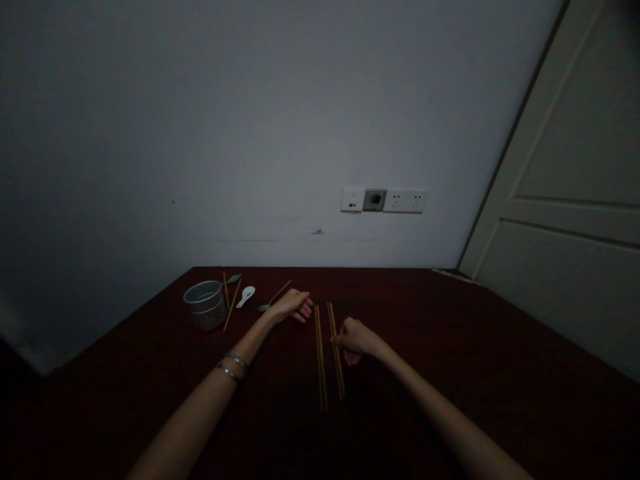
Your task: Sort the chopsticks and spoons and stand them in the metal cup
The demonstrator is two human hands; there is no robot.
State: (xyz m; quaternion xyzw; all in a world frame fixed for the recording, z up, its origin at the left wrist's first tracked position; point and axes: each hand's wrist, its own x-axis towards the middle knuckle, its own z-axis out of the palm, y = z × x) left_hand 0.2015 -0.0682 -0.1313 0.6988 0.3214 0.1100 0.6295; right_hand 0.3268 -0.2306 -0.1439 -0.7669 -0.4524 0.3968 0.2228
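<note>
Two pairs of chopsticks lie lengthwise on the dark red table, side by side. My right hand (pixel 354 340) is at the right pair of chopsticks (pixel 339 373), its thumb and index finger closed on them about midway along. Near the upper end of the left pair of chopsticks (pixel 321 360) is my left hand (pixel 295 306), palm turned inward. Its fingers are loosely bent and apart, with nothing seen in them. Just left of that hand a metal spoon (pixel 275 297) rests on the table.
At the left stands a metal pot (pixel 205 305). Beside it lie loose chopsticks (pixel 233 305), another metal spoon (pixel 233 279) and a white soup spoon (pixel 246 296). A wall with sockets (pixel 404 201) rises behind the table (pixel 425 320); a pale door (pixel 565 200) is at the right.
</note>
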